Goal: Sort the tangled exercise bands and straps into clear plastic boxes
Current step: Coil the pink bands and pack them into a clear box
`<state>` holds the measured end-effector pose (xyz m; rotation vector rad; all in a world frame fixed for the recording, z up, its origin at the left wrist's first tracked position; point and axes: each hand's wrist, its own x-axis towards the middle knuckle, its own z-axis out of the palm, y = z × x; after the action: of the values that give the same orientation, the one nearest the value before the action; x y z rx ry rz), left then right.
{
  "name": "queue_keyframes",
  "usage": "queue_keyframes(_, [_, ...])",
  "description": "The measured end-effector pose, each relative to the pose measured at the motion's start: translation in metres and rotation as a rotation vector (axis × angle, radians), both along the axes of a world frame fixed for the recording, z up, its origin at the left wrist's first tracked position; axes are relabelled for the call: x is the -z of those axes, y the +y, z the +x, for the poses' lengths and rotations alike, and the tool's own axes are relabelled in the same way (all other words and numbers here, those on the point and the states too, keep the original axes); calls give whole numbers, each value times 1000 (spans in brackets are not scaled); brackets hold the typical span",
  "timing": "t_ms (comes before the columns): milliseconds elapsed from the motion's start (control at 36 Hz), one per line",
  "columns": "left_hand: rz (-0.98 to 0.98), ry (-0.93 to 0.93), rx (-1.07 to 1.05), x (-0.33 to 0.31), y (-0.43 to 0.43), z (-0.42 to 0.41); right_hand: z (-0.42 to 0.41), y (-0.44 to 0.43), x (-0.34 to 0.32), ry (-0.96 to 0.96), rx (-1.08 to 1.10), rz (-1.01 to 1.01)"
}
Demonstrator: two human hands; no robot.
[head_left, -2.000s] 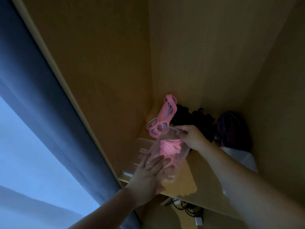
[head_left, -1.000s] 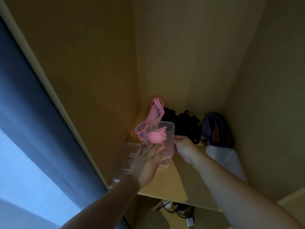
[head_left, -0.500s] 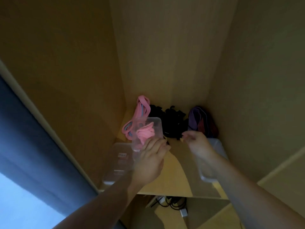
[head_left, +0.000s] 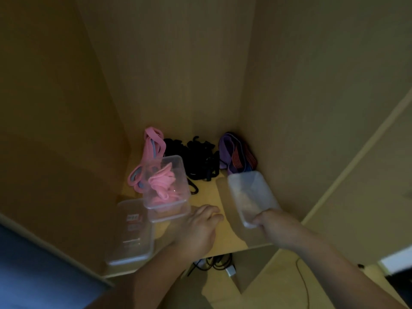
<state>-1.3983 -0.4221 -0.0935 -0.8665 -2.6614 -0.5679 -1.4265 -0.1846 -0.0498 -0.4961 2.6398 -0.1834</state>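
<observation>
R hand grips empty box, near end.

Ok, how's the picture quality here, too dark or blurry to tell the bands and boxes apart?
Head view: dim, yellowish and soft throughout. The pink bands read clearly through their clear box, the black straps merge into one dark mass, and the milky box the right hand holds looks smeared.

Below the wooden shelf, a tangle of black cables lies beside a white plug. A blue curtain is at lower left.
</observation>
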Motion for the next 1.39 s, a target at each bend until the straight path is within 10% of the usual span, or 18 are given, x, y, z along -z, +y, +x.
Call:
queue_keyframes(583, [99,-136,4,-23,32,-18,7,21,-2,282,-107,-137])
queue_keyframes(778, [229,-195,100,-39,40,-26,14,14,-15,652,-207,-292])
queue_keyframes(1389, [281,-44,14,-43,-8,23,19,16,-18,473,-11,-460])
